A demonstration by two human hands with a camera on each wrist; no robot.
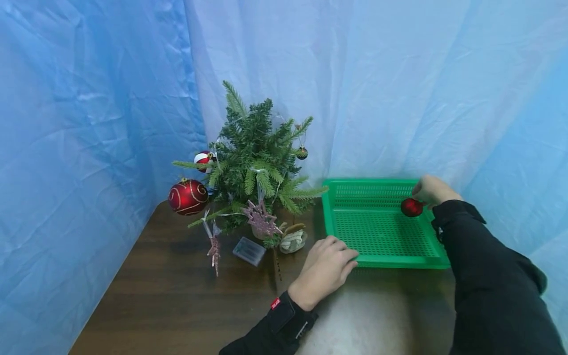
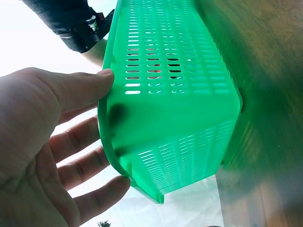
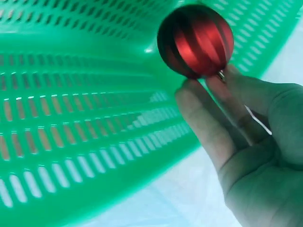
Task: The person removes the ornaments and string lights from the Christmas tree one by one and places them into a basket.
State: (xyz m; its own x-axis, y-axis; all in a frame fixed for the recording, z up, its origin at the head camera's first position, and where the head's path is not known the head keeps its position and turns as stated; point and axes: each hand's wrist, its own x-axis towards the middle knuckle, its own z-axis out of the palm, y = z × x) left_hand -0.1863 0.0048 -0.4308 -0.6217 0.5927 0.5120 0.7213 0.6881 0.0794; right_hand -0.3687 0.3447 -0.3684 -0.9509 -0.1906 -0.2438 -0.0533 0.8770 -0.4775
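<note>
My right hand [image 1: 435,190] is over the right end of the green plastic basket [image 1: 386,261]. Between thumb and fingertips it pinches a red Christmas ball [image 3: 196,41] by its small metal cap; the ball has ridged stripes and hangs inside the basket walls. At the basket's near left corner is my left hand [image 1: 326,264]. Its thumb [image 2: 87,90] lies on one side of the rim and the curled fingers on the other, gripping it. No other ornament shows in the basket.
Left of the basket stands a small Christmas tree [image 1: 253,143], bearing a large red ball [image 1: 188,196], a red-and-white ball [image 1: 204,161] and a pink glitter snowflake [image 1: 262,218]. A clear battery box [image 1: 249,251] lies before it on the wooden table [image 1: 177,305]. Blue curtains [image 1: 111,98] close in the back and sides.
</note>
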